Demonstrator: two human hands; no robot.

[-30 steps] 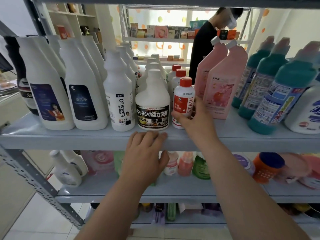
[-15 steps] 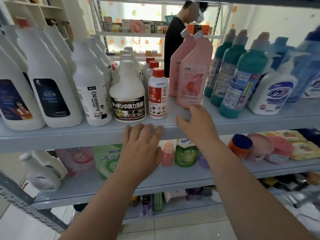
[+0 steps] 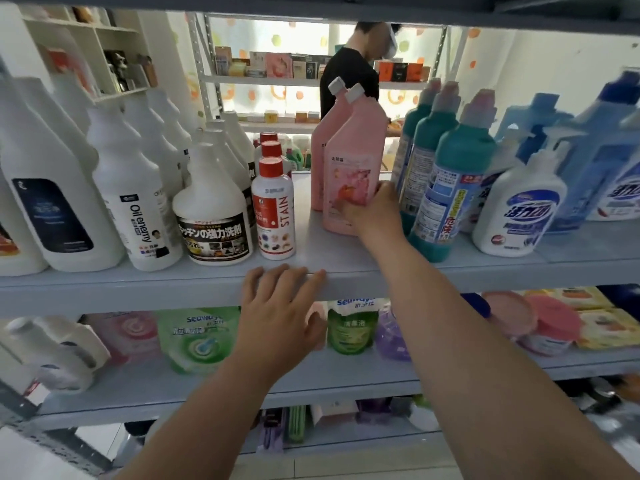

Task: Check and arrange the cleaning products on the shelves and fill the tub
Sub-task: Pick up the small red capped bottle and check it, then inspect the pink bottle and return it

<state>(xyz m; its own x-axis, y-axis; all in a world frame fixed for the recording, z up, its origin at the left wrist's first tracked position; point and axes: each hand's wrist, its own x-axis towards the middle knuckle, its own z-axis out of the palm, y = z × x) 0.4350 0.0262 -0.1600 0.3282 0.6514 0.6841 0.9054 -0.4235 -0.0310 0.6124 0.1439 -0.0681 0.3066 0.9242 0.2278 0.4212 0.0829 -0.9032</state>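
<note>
A grey shelf (image 3: pixel 346 251) holds rows of cleaning bottles. My right hand (image 3: pixel 375 211) grips the lower right side of the front pink bottle (image 3: pixel 353 161), thumb on its label and fingers round its side. A second pink bottle stands right behind it. Left of them stands a small white bottle with a red cap marked STAIN (image 3: pixel 275 209), then a squat white jug with a black label (image 3: pixel 213 209). My left hand (image 3: pixel 280 306) rests with straight fingers on the shelf's front edge, holding nothing. Teal bottles (image 3: pixel 450 188) stand just right of my right hand.
Tall white bottles (image 3: pixel 52 188) fill the shelf's left side, white and blue detergent bottles (image 3: pixel 519 209) the right. The lower shelf (image 3: pixel 242 389) carries refill pouches, jars and a toppled white bottle. A person in a black shirt (image 3: pixel 349 74) stands behind the rack.
My right hand left the STAIN bottle, moved right along the shelf and now grips the front pink bottle. The left hand stayed on the shelf edge. My view shifted right.
</note>
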